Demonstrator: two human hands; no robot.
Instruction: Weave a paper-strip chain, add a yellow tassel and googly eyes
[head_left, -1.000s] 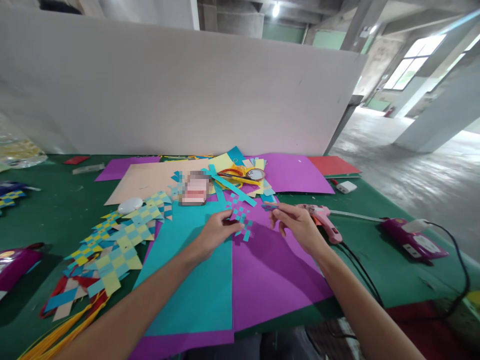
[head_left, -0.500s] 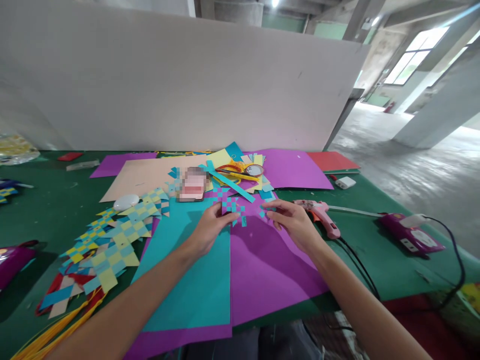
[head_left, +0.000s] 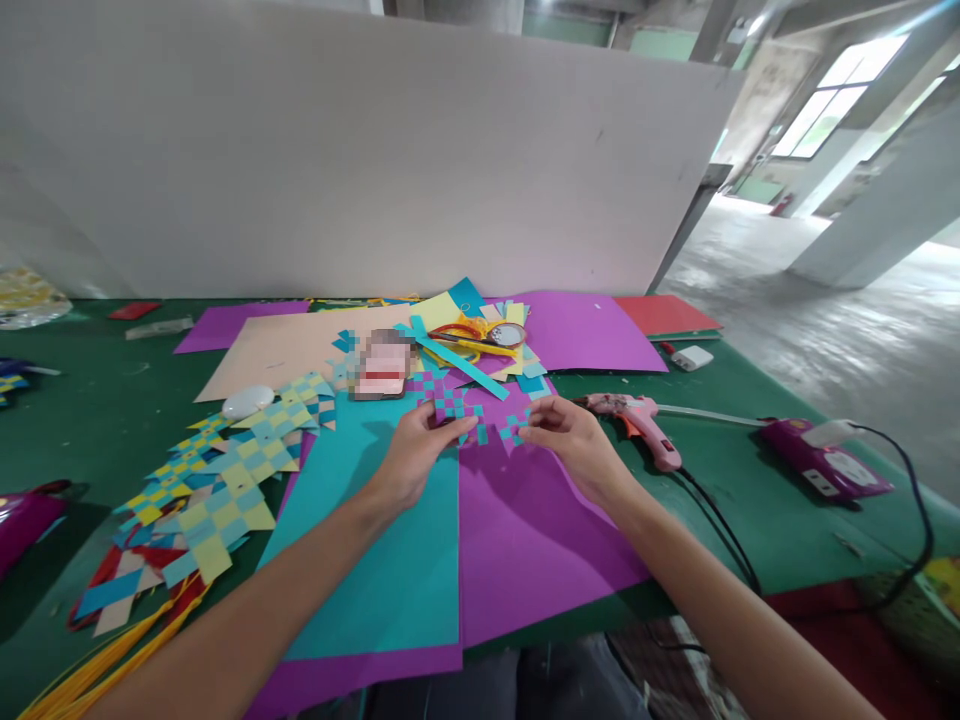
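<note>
1. Left hand [head_left: 415, 447], the person's own: narrow grip, thumb and fingers pinching the near edge of a woven paper piece.
2. Woven paper piece [head_left: 452, 401], purple and teal check: located at the left hand's fingertips, above the seam between two large sheets.
3. Right hand [head_left: 576, 438]: fingers bent, thumb and fingertips nearly together on a small checked piece.
4. Small checked piece [head_left: 513, 431], purple and teal: at the right hand's fingertips, just beside the woven paper piece; I cannot tell whether the two touch.
5. Teal sheet [head_left: 375, 570], large: under the left forearm.
6. Purple sheet [head_left: 540, 570], large: adjoining the teal one, beneath the right hand.
7. Woven scraps [head_left: 244, 475], yellow and blue check: heaped left of the teal sheet, yellow tassels [head_left: 124, 655] nearer the person.
8. White oval object [head_left: 248, 402]: beside the heap's far end.
9. Pixelated item [head_left: 384, 366]: details hidden, beyond the left hand.
10. Teal strip [head_left: 465, 361]: slanting across cluttered paper pieces beyond both hands.
11. Glue gun [head_left: 637, 422], pink, orange trigger: just right of the right hand, on the green tabletop [head_left: 795, 540].
12. Power strip [head_left: 825, 465], purple: farther right, white plug [head_left: 829, 432] seated on top.
</note>
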